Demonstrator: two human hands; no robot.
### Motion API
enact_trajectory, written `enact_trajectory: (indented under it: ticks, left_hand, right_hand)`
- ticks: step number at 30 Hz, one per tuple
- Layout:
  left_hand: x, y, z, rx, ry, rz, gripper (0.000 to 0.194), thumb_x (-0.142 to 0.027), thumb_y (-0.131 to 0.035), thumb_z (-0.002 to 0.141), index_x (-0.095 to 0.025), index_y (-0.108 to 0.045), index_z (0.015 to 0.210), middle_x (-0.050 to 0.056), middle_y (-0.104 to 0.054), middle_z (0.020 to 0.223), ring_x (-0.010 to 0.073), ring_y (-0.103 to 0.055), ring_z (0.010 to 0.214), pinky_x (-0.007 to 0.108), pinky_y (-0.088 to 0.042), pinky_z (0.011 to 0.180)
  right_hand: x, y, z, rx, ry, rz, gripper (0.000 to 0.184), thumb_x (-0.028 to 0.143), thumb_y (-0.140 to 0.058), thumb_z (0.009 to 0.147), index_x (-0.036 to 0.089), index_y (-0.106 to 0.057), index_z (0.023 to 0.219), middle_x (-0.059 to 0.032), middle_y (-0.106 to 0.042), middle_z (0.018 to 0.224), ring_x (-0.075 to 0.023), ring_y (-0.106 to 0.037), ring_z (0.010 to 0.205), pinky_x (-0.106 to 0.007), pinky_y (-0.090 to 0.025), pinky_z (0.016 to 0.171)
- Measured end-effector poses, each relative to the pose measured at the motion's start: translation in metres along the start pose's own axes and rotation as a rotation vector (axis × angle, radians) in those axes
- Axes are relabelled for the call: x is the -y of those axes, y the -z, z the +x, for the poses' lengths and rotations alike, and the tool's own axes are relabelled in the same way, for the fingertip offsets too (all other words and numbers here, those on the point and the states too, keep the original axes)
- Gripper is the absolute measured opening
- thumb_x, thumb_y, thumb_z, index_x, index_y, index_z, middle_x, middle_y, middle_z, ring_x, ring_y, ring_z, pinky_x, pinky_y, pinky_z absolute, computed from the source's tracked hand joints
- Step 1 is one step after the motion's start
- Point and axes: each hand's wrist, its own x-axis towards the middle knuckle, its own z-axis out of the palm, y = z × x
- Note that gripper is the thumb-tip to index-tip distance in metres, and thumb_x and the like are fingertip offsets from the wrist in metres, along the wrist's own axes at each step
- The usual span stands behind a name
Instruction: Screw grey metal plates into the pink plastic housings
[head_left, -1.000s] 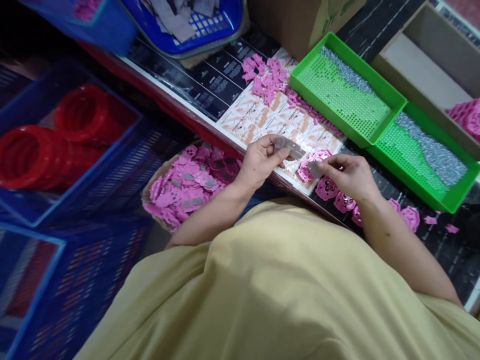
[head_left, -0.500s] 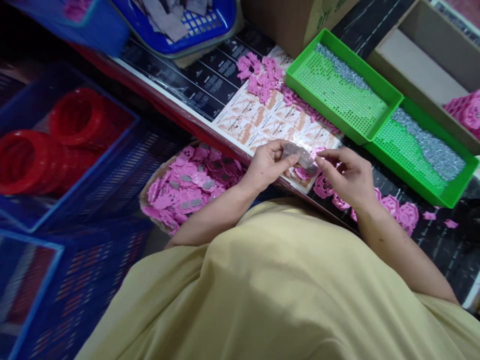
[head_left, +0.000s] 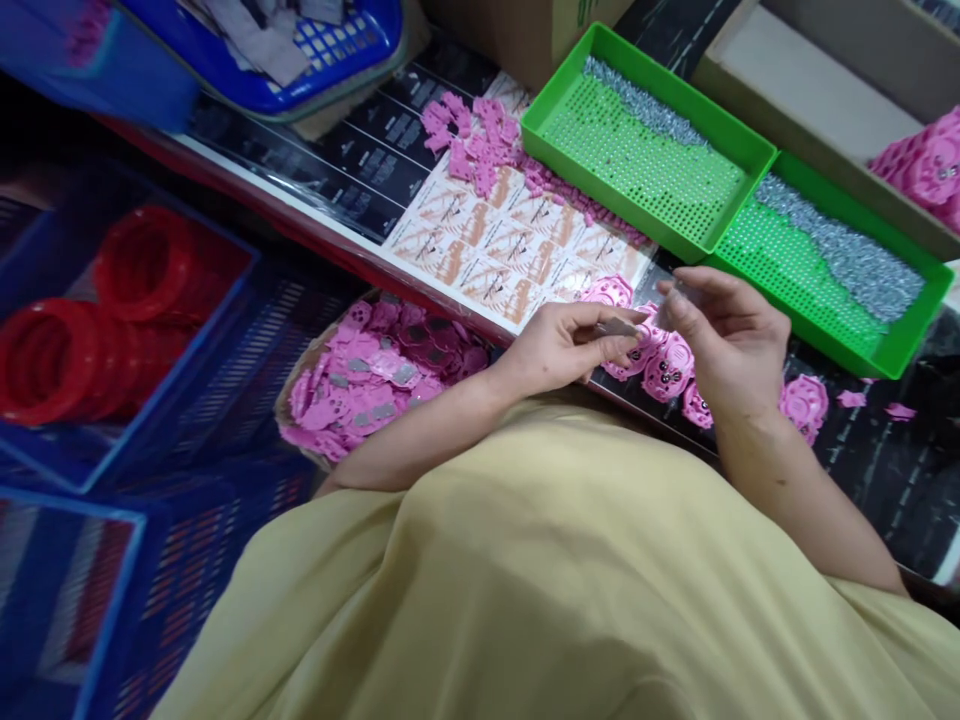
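Observation:
My left hand (head_left: 551, 345) is closed, its thumb and fingers pinching a thin grey flat piece (head_left: 616, 327) seen almost edge-on. To the right, my right hand (head_left: 739, 335) pinches a small pale grey piece (head_left: 664, 310) between thumb and fingertip; blur hides its outline. Just beneath both hands, a row of round pink plastic parts (head_left: 666, 368) with dark holes runs along the table's front edge. Part of that row is covered by my right hand and wrist.
Two green perforated trays (head_left: 645, 195) hold small silvery metal bits. Small pink pieces (head_left: 480, 145) lie on the patterned sheet (head_left: 450, 235). Below the table edge stands a box of pink parts with grey patches (head_left: 375, 375). Blue crates (head_left: 225, 330) with red rings (head_left: 150, 265) are at left.
My right hand has drawn away to the right from the grey piece, now with a small grey bit at its fingertips. The left hand has turned its piece nearly edge-on.

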Motion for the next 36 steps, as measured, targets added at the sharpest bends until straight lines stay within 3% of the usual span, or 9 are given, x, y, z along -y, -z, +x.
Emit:
enact_trajectory:
  ticks: [5, 10, 12, 18, 20, 23, 28, 31, 36]
  left_hand:
    - [0.000, -0.003, -0.001, 0.041, 0.024, 0.045, 0.054, -0.066, -0.083, 0.069, -0.015, -0.076, 0.086, 0.007, -0.076, 0.080, 0.0134, -0.070, 0.060, 0.018, -0.042, 0.041]
    - [0.000, 0.006, -0.002, 0.049, 0.041, 0.119, 0.050, -0.062, -0.083, 0.071, -0.014, -0.076, 0.084, 0.003, -0.073, 0.066, 0.0090, -0.061, 0.048, 0.017, -0.042, 0.042]
    - [0.000, 0.006, -0.003, 0.094, 0.070, 0.118, 0.047, -0.060, -0.085, 0.071, -0.015, -0.075, 0.082, 0.003, -0.073, 0.067, 0.0099, -0.064, 0.052, 0.017, -0.043, 0.043]
    - [0.000, 0.013, -0.006, -0.084, 0.066, 0.080, 0.043, -0.049, -0.086, 0.075, -0.013, -0.075, 0.097, 0.007, -0.075, 0.080, 0.0116, -0.067, 0.056, 0.016, -0.038, 0.038]
    - [0.001, 0.017, -0.007, -0.086, 0.078, 0.057, 0.046, -0.044, -0.087, 0.074, -0.013, -0.075, 0.106, 0.008, -0.076, 0.089, 0.0155, -0.072, 0.066, 0.016, -0.041, 0.039]
    - [0.002, 0.018, -0.009, -0.021, 0.123, 0.041, 0.051, -0.037, -0.086, 0.074, -0.012, -0.073, 0.117, 0.004, -0.073, 0.080, 0.0199, -0.076, 0.075, 0.017, -0.047, 0.044]
    - [0.005, 0.010, -0.012, 0.011, 0.137, 0.023, 0.060, -0.028, -0.083, 0.077, -0.019, -0.066, 0.133, 0.000, -0.073, 0.077, 0.0205, -0.078, 0.077, 0.015, -0.052, 0.047]
    - [0.005, 0.000, -0.012, 0.063, 0.159, 0.016, 0.068, -0.026, -0.086, 0.074, -0.022, -0.063, 0.138, 0.002, -0.077, 0.085, 0.0219, -0.078, 0.078, 0.017, -0.055, 0.049]
    - [0.004, -0.010, -0.012, 0.107, 0.156, 0.009, 0.066, -0.033, -0.085, 0.076, -0.019, -0.062, 0.137, 0.008, -0.078, 0.102, 0.0246, -0.078, 0.090, 0.021, -0.060, 0.054]
  right_hand:
    - [-0.002, -0.004, -0.014, -0.016, 0.109, -0.087, 0.025, 0.047, -0.076, 0.083, 0.023, -0.067, 0.086, -0.0033, -0.073, 0.085, -0.0193, -0.071, 0.085, -0.037, -0.061, 0.084]
    - [0.010, 0.020, -0.019, 0.289, 0.440, -0.453, 0.014, 0.030, -0.070, 0.090, 0.027, -0.073, 0.103, -0.0056, -0.077, 0.107, -0.0205, -0.073, 0.098, -0.037, -0.060, 0.087]
    - [0.013, 0.027, -0.020, 0.376, 0.476, -0.549, 0.012, 0.030, -0.067, 0.092, 0.029, -0.075, 0.101, -0.0047, -0.078, 0.105, -0.0190, -0.074, 0.092, -0.035, -0.060, 0.080]
    - [-0.009, 0.029, -0.033, 0.193, 0.372, -0.772, 0.013, 0.040, -0.068, 0.091, 0.029, -0.076, 0.092, -0.0040, -0.079, 0.100, -0.0227, -0.069, 0.089, -0.043, -0.053, 0.079]
    - [-0.020, 0.025, -0.037, 0.159, 0.389, -0.831, 0.014, 0.041, -0.069, 0.091, 0.029, -0.077, 0.089, -0.0024, -0.079, 0.096, -0.0238, -0.066, 0.090, -0.044, -0.049, 0.079]
    - [-0.027, 0.022, -0.041, 0.161, 0.415, -0.882, 0.013, 0.041, -0.069, 0.091, 0.030, -0.077, 0.090, -0.0005, -0.080, 0.096, -0.0246, -0.063, 0.094, -0.043, -0.043, 0.079]
    - [-0.012, 0.022, -0.042, 0.152, 0.397, -0.664, 0.018, 0.041, -0.068, 0.091, 0.027, -0.077, 0.097, -0.0056, -0.077, 0.106, -0.0233, -0.067, 0.096, -0.043, -0.051, 0.085]
    - [-0.003, 0.018, -0.042, 0.160, 0.206, -0.444, 0.027, 0.047, -0.066, 0.091, 0.026, -0.076, 0.105, -0.0058, -0.077, 0.097, -0.0188, -0.070, 0.083, -0.036, -0.056, 0.076]
    - [-0.002, 0.025, -0.042, 0.091, -0.053, -0.134, 0.036, 0.059, -0.070, 0.085, 0.022, -0.073, 0.086, -0.0042, -0.076, 0.082, -0.0175, -0.071, 0.074, -0.032, -0.059, 0.069]
